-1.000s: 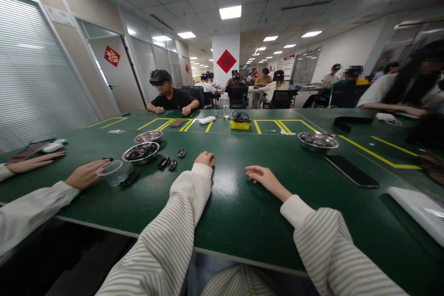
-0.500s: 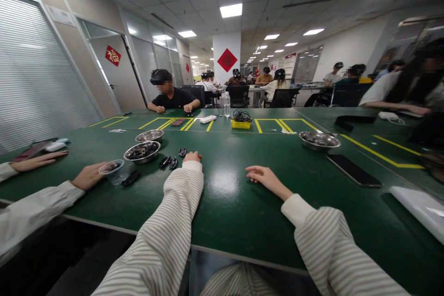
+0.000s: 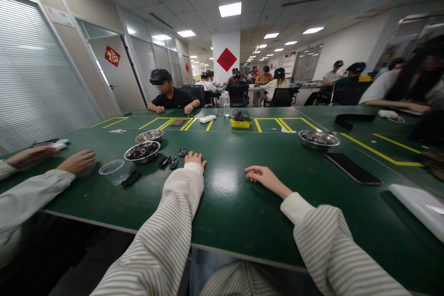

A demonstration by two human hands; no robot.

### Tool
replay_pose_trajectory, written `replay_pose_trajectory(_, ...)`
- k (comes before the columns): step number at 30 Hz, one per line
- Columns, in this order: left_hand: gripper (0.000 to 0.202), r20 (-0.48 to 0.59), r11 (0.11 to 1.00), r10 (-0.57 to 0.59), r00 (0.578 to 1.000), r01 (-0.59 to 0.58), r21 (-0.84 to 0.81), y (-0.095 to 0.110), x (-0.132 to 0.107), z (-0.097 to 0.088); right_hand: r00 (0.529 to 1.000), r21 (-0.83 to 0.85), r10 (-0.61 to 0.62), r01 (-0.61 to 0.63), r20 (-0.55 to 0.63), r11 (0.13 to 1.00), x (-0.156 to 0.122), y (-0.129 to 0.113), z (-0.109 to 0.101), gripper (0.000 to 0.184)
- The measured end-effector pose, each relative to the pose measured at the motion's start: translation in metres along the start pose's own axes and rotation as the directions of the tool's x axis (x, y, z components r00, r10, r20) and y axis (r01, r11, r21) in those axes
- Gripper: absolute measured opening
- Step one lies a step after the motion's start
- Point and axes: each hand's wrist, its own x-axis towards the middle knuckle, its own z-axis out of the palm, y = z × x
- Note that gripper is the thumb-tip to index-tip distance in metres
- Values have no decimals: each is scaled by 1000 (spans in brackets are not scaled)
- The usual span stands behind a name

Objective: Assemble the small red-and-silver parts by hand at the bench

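Observation:
My left hand (image 3: 195, 159) rests palm down on the green table (image 3: 229, 222), its fingers spread and no object visible in it; what lies under the palm is hidden. Just left of it are small black plastic pieces (image 3: 172, 163), and another black piece (image 3: 182, 151) sits by the fingertips. My right hand (image 3: 261, 176) lies on its side to the right, fingers loosely extended and holding nothing. Two steel bowls stand further left; the nearer bowl (image 3: 141, 161) contains dark parts, and the other bowl (image 3: 149, 135) is behind it.
A co-worker's hands (image 3: 77, 162) are at the left, near a clear plastic cup (image 3: 113, 173) and a black piece (image 3: 131, 178). To the right are a steel bowl (image 3: 319, 147), a phone (image 3: 353, 168) and a white object (image 3: 418, 206). A yellow box (image 3: 241, 124) of cables stands ahead.
My left hand has turned flatter and its fingers have spread; a small red-orange spot beside it no longer shows. The co-worker's hand has let go of the cup and moved left. My right hand stays put.

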Motion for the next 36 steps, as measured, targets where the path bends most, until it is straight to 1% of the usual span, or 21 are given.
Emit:
replay_pose_trajectory(3,35,3,996,75,997,-74,-52,14,-4,2,1000,-9,2,-2,-6,1000,0,-1,1,29)
replay_pose_trajectory(6,37,-37,959,231,972,-234,-163,38,-12,5,999,-32,6,-8,-42,999,0,-2,0,27)
replay_pose_trajectory(9,38,-141,859,405,904,-428,-282,71,-28,7,989,-114,-6,-11,-151,993,0,-2,-5,25)
replay_pose_trajectory(11,39,-198,778,480,855,-519,-354,94,-40,7,969,-218,-44,-11,-244,976,0,-1,-11,23)
replay_pose_trajectory(12,40,-217,741,507,834,-551,-384,103,-45,6,962,-274,-69,-6,-263,962,0,-1,-15,22)
replay_pose_trajectory(13,40,-231,710,528,817,-574,-409,111,-50,6,961,-308,-83,-2,-263,952,-1,0,-19,22)
replay_pose_trajectory(15,40,-250,666,553,795,-601,-442,121,-57,5,975,-350,-78,-1,-210,937,-1,2,-26,29)
replay_pose_trajectory(18,38,-246,655,552,797,-597,-464,124,-59,4,993,-440,-70,22,-93,898,-1,6,-32,38)
replay_pose_trajectory(20,37,-226,668,548,805,-584,-462,121,-55,4,996,-490,-78,45,-47,871,-2,7,-32,38)
replay_pose_trajectory(22,35,-205,696,538,818,-568,-440,113,-48,2,995,-527,-92,60,-34,848,-2,7,-29,35)
replay_pose_trajectory(23,35,-197,725,516,834,-547,-419,107,-43,0,994,-537,-99,63,-38,841,-2,7,-27,34)
replay_pose_trajectory(25,34,-182,819,413,892,-451,-355,90,-32,-6,993,-539,-114,77,-35,839,-3,7,-24,32)
replay_pose_trajectory(27,32,-185,929,218,958,-262,-262,65,-21,-10,990,-550,-132,88,-41,831,-3,7,-22,30)
replay_pose_trajectory(28,31,-195,964,107,975,-150,-220,51,-16,-12,989,-557,-140,95,-40,825,-3,7,-21,29)
replay_pose_trajectory(29,32,-192,982,-5,981,-32,-187,37,-12,-12,988,-564,-147,101,-37,820,-3,7,-20,28)
replay_pose_trajectory(30,32,-161,983,-117,980,91,-161,24,-8,-12,988,-568,-153,107,-34,816,-3,7,-20,27)
replay_pose_trajectory(31,31,-98,970,-211,973,196,-145,12,-5,-10,987,-570,-158,112,-31,814,-3,7,-20,26)
replay_pose_trajectory(32,30,-41,955,-270,962,263,-135,2,-3,-9,986,-568,-161,115,-31,815,-3,7,-20,25)
replay_pose_trajectory(33,29,11,946,-299,954,298,-131,-4,-1,-7,986,-566,-163,117,-32,816,-3,8,-20,24)
replay_pose_trajectory(34,29,51,945,-294,955,298,-136,-8,0,-5,985,-563,-167,119,-35,818,-3,8,-20,23)
replay_pose_trajectory(36,29,84,961,-207,975,219,-168,-7,2,-2,983,-559,-178,122,-48,820,-4,7,-19,22)
